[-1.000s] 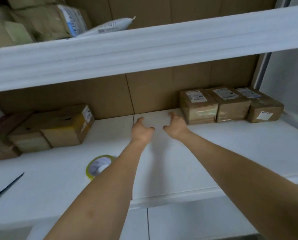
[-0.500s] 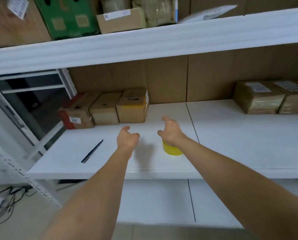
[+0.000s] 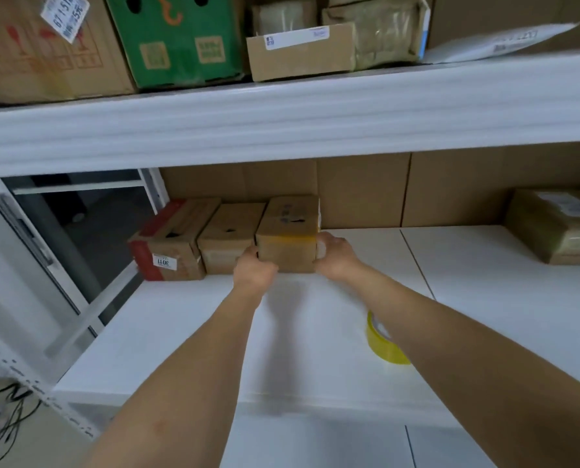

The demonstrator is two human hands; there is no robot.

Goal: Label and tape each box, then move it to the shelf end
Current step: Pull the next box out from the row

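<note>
In the head view, the rightmost box (image 3: pixel 288 238) of three at the left shelf end is gripped on both sides by the left hand (image 3: pixel 253 270) and the right hand (image 3: pixel 335 255). Labelled boxes (image 3: pixel 557 228) are seen at the far right, apparently finished. The yellow tape roll (image 3: pixel 384 346) lies on the shelf (image 3: pixel 180 332); three boxes seem left.

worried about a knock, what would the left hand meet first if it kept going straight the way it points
The left hand already touches the box at its near left corner; straight on, probably that box or the middle box. Depth unclear.
</note>
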